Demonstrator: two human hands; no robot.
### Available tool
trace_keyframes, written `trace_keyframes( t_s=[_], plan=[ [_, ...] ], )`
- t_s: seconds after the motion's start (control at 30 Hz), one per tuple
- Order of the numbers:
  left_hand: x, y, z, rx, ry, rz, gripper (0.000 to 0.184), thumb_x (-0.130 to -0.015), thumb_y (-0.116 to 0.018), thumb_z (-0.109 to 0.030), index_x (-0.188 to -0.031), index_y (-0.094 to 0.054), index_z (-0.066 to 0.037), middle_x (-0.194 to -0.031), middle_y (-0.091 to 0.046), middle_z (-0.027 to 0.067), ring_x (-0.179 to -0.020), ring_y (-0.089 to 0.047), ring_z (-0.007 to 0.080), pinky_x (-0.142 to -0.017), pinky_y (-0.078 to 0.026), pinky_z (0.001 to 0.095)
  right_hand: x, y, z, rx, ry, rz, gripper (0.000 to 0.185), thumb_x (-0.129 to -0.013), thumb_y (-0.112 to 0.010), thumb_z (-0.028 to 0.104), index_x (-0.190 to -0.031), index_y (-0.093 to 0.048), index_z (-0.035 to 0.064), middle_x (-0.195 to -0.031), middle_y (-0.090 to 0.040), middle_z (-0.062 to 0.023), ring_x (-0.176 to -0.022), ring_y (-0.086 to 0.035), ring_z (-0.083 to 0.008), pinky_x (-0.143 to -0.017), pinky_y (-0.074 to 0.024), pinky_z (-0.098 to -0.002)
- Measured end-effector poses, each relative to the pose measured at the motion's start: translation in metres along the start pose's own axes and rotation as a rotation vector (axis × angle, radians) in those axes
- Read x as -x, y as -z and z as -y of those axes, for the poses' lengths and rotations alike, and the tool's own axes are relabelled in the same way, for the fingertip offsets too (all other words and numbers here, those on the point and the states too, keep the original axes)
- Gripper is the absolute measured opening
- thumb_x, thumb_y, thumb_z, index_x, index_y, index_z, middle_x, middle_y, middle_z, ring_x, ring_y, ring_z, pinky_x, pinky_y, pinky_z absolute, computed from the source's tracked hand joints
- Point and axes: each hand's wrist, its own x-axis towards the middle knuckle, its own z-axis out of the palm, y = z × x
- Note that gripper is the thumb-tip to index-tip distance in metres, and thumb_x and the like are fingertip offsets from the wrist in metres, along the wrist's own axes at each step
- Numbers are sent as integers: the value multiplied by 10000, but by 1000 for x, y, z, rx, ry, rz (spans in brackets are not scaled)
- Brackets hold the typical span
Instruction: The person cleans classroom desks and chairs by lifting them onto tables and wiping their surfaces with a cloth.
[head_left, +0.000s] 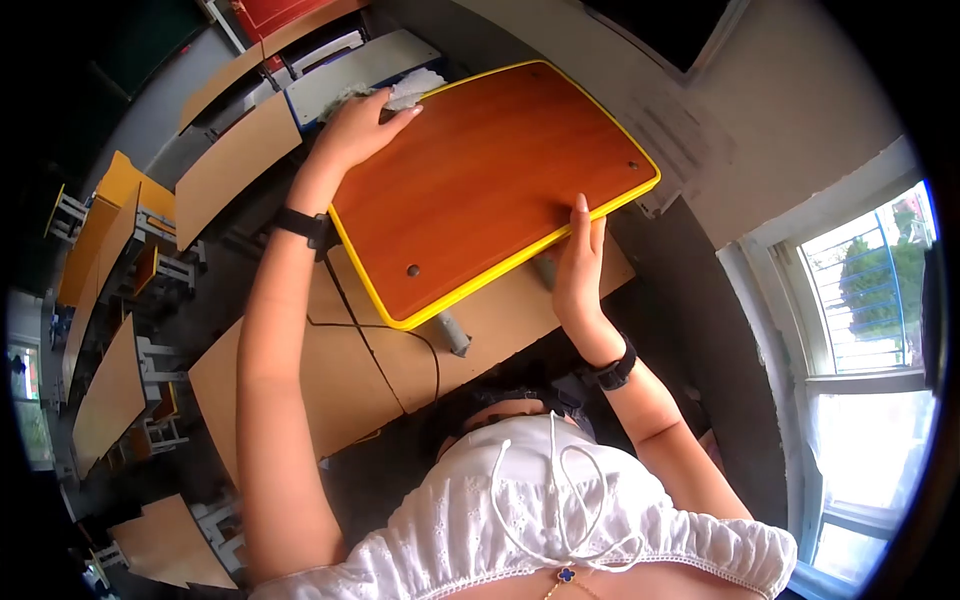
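A stool with a reddish-brown wooden seat (490, 180) and a yellow rim is tilted in front of me, above a desk. Part of one grey metal leg (453, 333) shows below the seat. At the near right edge, my right hand (580, 265) grips the rim, its thumb on the top face and its other fingers hidden underneath. My left hand (360, 130) is at the seat's left edge, closed on a crumpled white cloth or tissue (415, 88). Its thumb points along the seat's edge, and some of its fingers are hidden.
Beneath the stool is a light-brown desktop (300, 390) with a dark cable (437, 365) across it. More desks (240, 165) and stools stand to the left. A wall (790, 130) and a window (870, 280) are on the right. A grey-white desktop (360, 70) lies behind my left hand.
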Motion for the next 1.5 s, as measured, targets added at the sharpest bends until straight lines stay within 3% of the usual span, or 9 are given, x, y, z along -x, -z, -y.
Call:
trace_keyframes(
  t_s=[0.17, 0.2, 0.47, 0.8, 0.93, 1.07, 1.2, 1.3, 1.5],
  plan=[
    [-1, 7, -1, 16, 5, -65, 500, -859, -515, -443, -1115, -563, -15, -1039, -600, 225, -994, -568, 357, -831, -459, 371, 4, 23, 3, 105, -141, 145, 454, -913, -464, 435, -1175, -443, 65, -922, -556, -41, -730, -563, -137, -622, -452, -244],
    [22, 25, -14, 317, -206, -325, 407, -894, -495, -367, -1087, -572, -17, -1075, -599, 198, -1012, -574, 315, -831, -451, 326, 1, 27, 7, 128, -198, 192, 457, -912, -465, 437, -1171, -445, 60, -909, -561, -44, -710, -566, -141, -611, -448, -242],
    [84, 94, -70, 590, -33, -243, 110, -859, -540, -127, -876, -547, -19, -869, -564, 25, -780, -500, 72, -721, -394, 197, -17, 71, 21, 134, -126, 453, 396, -936, -429, 396, -1086, -458, 30, -780, -560, -57, -598, -561, -125, -572, -452, -229],
    [117, 131, -149, -301, -241, -304, 433, -751, -500, 110, -1144, -524, -70, -1149, -550, 145, -962, -539, 342, -840, -420, 433, 22, 83, 77, 676, 77, 811, 216, -895, -547, 176, -915, -563, -38, -759, -604, -59, -651, -588, -122, -613, -459, -234],
    [114, 90, -168, -477, -449, -30, 331, -808, -510, -93, -1108, -544, -229, -1179, -506, 110, -890, -537, 261, -724, -456, 353, 48, 73, 101, 343, 41, 889, 185, -885, -541, 156, -878, -584, -24, -761, -614, -77, -647, -600, -129, -637, -473, -248],
    [123, 59, -184, -310, -502, 73, 635, -793, -483, -25, -1321, -369, -360, -1307, -435, 92, -828, -539, 203, -695, -442, 293, 54, 56, 116, 392, 683, 911, 213, -767, -653, 130, -929, -595, 5, -874, -617, -92, -791, -608, -215, -695, -471, -293],
    [137, 60, -176, 72, -342, 32, 737, -670, -586, 23, -1339, -369, -194, -1293, -451, 81, -964, -526, 279, -817, -431, 378, 46, 24, 118, 1062, 1041, 755, 688, -633, -739, 212, -1242, -455, 63, -1294, -423, -136, -1169, -446, -299, -950, -383, -443],
    [143, 55, -158, 209, -175, -13, 766, -557, -678, 5, -1278, -436, -82, -1308, -438, 96, -1114, -456, 321, -943, -367, 398, 43, 6, 108, 1260, 1013, 736, 757, -636, -725, 304, -1287, -414, 74, -1343, -369, -163, -1224, -390, -316, -1007, -307, -483],
    [166, 26, -155, 530, 76, -445, 725, -744, -646, -125, -1360, -270, -54, -1439, -198, 203, -1331, -200, 369, -1069, -192, 461, 6, -14, 64, 1262, 991, 812, 522, -707, -626, 174, -1203, -504, 63, -1239, -473, -213, -1117, -482, -346, -945, -378, -435]
  ],
)
